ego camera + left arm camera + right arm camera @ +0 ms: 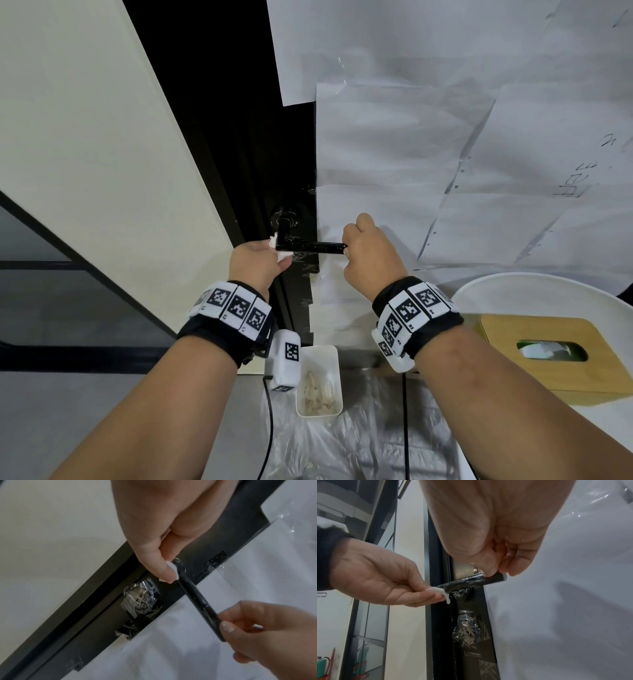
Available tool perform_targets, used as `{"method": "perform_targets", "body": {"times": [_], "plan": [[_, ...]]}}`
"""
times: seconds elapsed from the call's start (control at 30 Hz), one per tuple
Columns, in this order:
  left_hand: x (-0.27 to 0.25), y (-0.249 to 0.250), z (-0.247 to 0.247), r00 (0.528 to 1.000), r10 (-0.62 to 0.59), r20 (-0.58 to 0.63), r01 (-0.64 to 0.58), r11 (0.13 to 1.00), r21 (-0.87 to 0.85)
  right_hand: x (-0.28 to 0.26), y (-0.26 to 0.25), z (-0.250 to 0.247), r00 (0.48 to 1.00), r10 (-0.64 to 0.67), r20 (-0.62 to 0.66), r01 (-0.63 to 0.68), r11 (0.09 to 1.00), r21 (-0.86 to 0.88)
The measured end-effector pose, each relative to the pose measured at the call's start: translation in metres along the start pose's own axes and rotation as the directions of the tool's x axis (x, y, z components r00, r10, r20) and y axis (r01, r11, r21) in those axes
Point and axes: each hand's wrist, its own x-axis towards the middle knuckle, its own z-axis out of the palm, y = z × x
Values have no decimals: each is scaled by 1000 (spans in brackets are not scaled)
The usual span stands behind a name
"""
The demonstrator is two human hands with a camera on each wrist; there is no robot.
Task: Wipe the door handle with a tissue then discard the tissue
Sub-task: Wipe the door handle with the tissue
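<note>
A black lever door handle [310, 246] juts rightward from its round rose on the dark door edge. My left hand [262, 262] pinches a small white tissue [281, 255] against the handle's inner end, near the bend; the tissue [172, 568] shows between fingertip and bar, and the tissue [442, 592] hangs a little below the handle [471, 581]. My right hand [366, 253] pinches the free outer end of the handle [204, 605] between thumb and fingers.
Sheets of white paper [445, 154] cover the door to the right. Below sit a small white bin [320, 380] with scraps, a wooden tissue box [555, 353] on a round white table [534, 291], and crinkled plastic on the floor. Taped plastic wraps the lock [467, 631] under the handle.
</note>
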Motion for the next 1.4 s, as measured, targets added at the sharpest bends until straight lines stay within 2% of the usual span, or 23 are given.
{"method": "perform_targets", "body": {"times": [0.1,0.17,0.2,0.23,0.27,0.3,0.33,0.37,0.43,0.53,0.63,0.73,0.8,0.87,0.9,0.97,1.03,1.1,1.2,1.27,1.3,1.4], "plan": [[-8,5,-9,996,-89,-7,87,988,-124,0,1,1,1000,-1,-3,1,1000,5],[-10,10,-15,996,-73,-49,67,992,-108,0,0,1,1000,-3,1,3,1000,4],[-8,11,-17,997,-15,-82,10,998,-58,0,0,0,1000,-5,2,5,1000,3],[-7,13,-20,989,94,-115,-90,995,37,0,-1,-1,1000,-7,2,7,1000,1],[-5,15,-22,962,245,-122,-219,957,191,0,-1,-1,1000,-9,2,9,1000,1],[-5,16,-23,913,399,-85,-342,861,375,0,-1,-2,1000,-9,1,9,1000,1],[-5,17,-22,854,519,-18,-431,727,534,0,-2,-2,1000,-10,0,10,1000,3],[-4,15,-20,803,593,54,-489,606,627,0,-2,-2,1000,-10,0,10,1000,6],[-2,9,-12,763,623,170,-532,456,714,-1,-2,-3,1000,-6,0,6,1000,7],[4,-3,-5,725,623,294,-593,346,728,-1,-2,-2,1000,-8,7,8,1000,-2],[7,-8,-4,660,660,359,-595,167,786,-1,-2,-2,1000,-6,0,6,1000,5],[5,-11,-5,604,689,400,-622,94,777,-1,-2,-2,1000,-5,-3,5,1000,14],[2,-14,-7,547,703,454,-682,60,729,-1,-2,-2,1000,-10,-1,10,1000,15],[-3,-15,-8,501,713,490,-738,56,673,-1,-1,-1,1000,-10,-3,10,1000,18],[-5,-13,-9,503,722,474,-756,102,647,0,-1,-1,1000,-10,-4,10,1000,18],[-5,-7,-11,529,758,381,-759,222,611,0,-1,-1,1000,-13,-4,13,1000,16],[1,-6,-13,562,768,308,-719,268,641,0,-1,0,1000,-12,1,12,1000,17],[6,-10,-12,576,745,336,-699,236,675,0,-1,0,1000,-6,3,6,1000,15],[4,-16,-7,550,715,431,-737,173,654,0,-1,-1,1000,-6,4,6,1000,10],[-3,-16,-5,539,682,494,-772,167,613,-1,-1,-1,1000,-8,3,8,1000,10],[-7,-13,-5,535,692,484,-782,189,594,-1,-1,-1,1000,-8,1,8,1000,11],[-6,-2,-10,537,798,273,-763,321,561,-1,-1,-1,1000,-9,-4,9,1000,15]]}}
